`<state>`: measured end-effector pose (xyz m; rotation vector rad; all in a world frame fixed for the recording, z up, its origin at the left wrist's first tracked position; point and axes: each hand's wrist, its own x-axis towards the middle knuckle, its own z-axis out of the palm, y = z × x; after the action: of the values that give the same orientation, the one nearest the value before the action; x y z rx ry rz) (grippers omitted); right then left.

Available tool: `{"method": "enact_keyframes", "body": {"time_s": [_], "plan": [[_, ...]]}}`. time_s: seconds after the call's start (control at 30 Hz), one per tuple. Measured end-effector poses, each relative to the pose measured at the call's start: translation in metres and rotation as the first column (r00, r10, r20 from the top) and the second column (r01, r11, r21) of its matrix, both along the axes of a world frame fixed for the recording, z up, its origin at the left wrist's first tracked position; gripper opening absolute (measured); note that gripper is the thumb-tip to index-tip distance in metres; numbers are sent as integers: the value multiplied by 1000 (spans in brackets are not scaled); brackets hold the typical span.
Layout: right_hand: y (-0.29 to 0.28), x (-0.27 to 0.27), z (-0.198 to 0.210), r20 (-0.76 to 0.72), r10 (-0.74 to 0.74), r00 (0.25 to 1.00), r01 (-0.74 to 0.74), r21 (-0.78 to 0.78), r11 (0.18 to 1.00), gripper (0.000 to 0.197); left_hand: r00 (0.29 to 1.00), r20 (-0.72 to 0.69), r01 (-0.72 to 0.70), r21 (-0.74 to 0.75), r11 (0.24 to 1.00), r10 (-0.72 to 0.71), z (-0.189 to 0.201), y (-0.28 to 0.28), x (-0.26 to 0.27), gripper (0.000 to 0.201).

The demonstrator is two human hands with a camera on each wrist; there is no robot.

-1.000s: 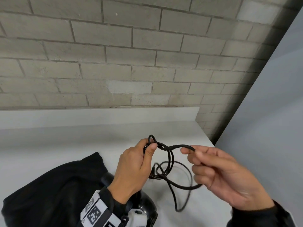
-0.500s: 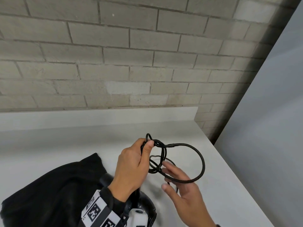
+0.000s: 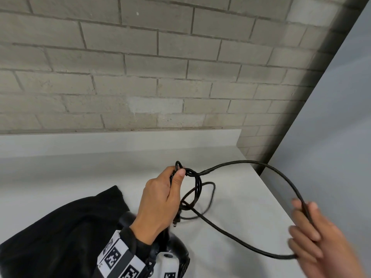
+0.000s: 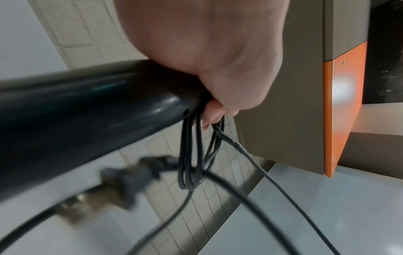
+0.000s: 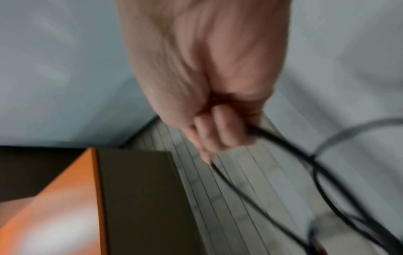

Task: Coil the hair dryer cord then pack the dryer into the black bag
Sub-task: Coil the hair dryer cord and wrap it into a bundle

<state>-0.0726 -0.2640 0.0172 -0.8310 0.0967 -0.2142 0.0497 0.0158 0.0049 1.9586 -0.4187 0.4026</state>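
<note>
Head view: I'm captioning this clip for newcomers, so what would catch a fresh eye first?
Most striking is the thin black power cord, swung out in a wide loop above the white counter. The left hand pinches several small coils at the centre, while the right hand grips the loop's far end at the right edge. The black fabric bag lies at lower left.

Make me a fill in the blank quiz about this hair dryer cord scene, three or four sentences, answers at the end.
1. The left hand grips the coiled loops of the cord together with the dryer's ____.
2. The right hand holds one big loop of cord out past the ____ edge of the counter.
3. The plug hangs just below the ____ hand.
4. The black bag lies on the counter, to the ____ of the left hand.

Answers: handle; right; left; left
</note>
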Motion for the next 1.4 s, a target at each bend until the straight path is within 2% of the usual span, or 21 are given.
{"method": "enact_keyframes", "body": {"time_s": [0.07, 0.1, 0.13, 0.3, 0.37, 0.4, 0.47, 0.5, 0.53, 0.6, 0.67, 0.7, 0.77, 0.87, 0.93, 1.03, 1.1, 1.13, 1.17, 1.2, 1.4], "plan": [[-23, -7, 7, -99, 36, 994, -52, -164, 985, 52, 1000, 4, 0, 1, 1000, 0, -1, 1, 1, 44], [-38, -6, 9, -244, -1, 970, -61, -248, 967, 54, 1000, 4, 5, 3, 1000, -5, -1, 1, 1, 44], [-46, -9, 6, -330, -153, 932, 2, -416, 909, 54, 1000, 7, 11, 8, 1000, -11, -1, 0, 1, 44], [-55, 2, -9, -332, -537, 775, 158, -722, 674, 23, 1000, 15, 17, 33, 999, -18, -1, -4, -1, 48], [-35, 9, -15, -232, -628, 743, 217, -804, 553, 21, 1000, 3, 9, 21, 1000, -9, -2, -2, 2, 47], [-18, 12, -18, -150, -679, 719, 227, -873, 433, 24, 1000, -4, 2, 20, 1000, -2, -3, -1, 3, 47], [22, 13, -21, 172, -763, 623, 348, -934, 74, 33, 1000, -11, -15, 34, 999, 15, -2, 0, 4, 51], [50, 11, -15, 366, -695, 619, 483, -875, -31, 30, 1000, -14, -22, 38, 999, 22, -2, 0, 3, 53], [79, 12, -12, 493, -565, 662, 567, -822, -52, 25, 999, -17, -27, 38, 999, 28, -1, -1, 3, 54], [123, 17, -18, 510, -307, 804, 539, -842, 12, 23, 999, -18, -35, 36, 999, 35, -1, -2, 3, 54], [145, 28, -28, 221, -153, 963, 237, -967, 95, 37, 999, -14, -38, 41, 998, 38, -2, -2, 3, 50], [150, 35, -35, 78, -107, 991, 88, -992, 88, 42, 999, -12, -36, 39, 999, 36, -2, -2, 2, 48], [151, 48, -39, -56, -38, 998, -49, -986, 160, 35, 999, -5, -35, 40, 999, 35, -1, 0, 1, 45], [147, 59, -33, -37, 18, 999, -40, -965, 259, 11, 999, 6, -41, 42, 998, 41, 0, 1, 0, 43], [136, 55, -24, -35, 13, 999, -37, -941, 336, 15, 999, 10, -38, 38, 999, 38, -1, 1, 0, 46], [109, 35, 0, -95, 29, 995, -89, -716, 692, 22, 999, 9, -31, 24, 999, 31, -2, 1, 1, 48], [76, 20, 9, -48, 177, 983, -182, -360, 915, 38, 1000, -1, -28, 21, 999, 28, -1, 1, 1, 46], [59, 15, 9, 93, 283, 955, -265, -166, 950, 43, 1000, -6, -26, 22, 999, 26, 0, 0, 1, 45], [44, 12, 7, 188, 288, 939, -284, -48, 958, 36, 1000, -13, -20, 21, 1000, 20, 0, 0, 1, 44], [27, 5, 6, 160, 183, 970, -188, 19, 982, 31, 1000, -18, -12, 18, 1000, 12, 1, 0, 1, 43], [-75, -27, -53, 29, -4, 1000, 3, 28, 1000, 38, 1000, -5, -20, 19, 1000, 20, -3, -1, 5, 40]]}}
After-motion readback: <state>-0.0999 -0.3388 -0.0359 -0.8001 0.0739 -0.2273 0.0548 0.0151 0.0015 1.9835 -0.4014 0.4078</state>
